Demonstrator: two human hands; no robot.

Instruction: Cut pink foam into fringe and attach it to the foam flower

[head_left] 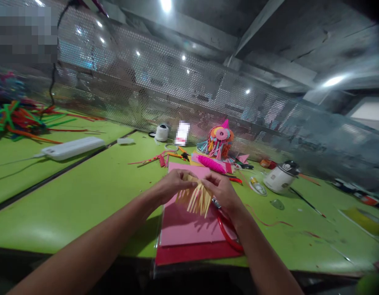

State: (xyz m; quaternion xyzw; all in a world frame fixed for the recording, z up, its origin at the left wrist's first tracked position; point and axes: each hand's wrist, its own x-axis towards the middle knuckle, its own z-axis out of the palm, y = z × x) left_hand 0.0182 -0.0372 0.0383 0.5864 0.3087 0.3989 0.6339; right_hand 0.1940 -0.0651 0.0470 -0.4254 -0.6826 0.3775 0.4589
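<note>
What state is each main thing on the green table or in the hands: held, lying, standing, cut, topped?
Pale-yellow fringed paper: cut into strips, pinched by left hand and right hand.
Pink rectangular paper sheet: flat, atop a red sheet.
Red-handled metal scissors: lying, partly hidden; blade opening unclear.
Long white plastic block: flat, cord attached.
Multicoloured paper ornament: standing, fringes hanging.
White round container with black top: standing, top on.

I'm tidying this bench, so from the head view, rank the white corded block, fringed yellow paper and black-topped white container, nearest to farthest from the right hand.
1. Fringed yellow paper: held by the right hand.
2. Black-topped white container: to the right.
3. White corded block: far to the left.
</note>
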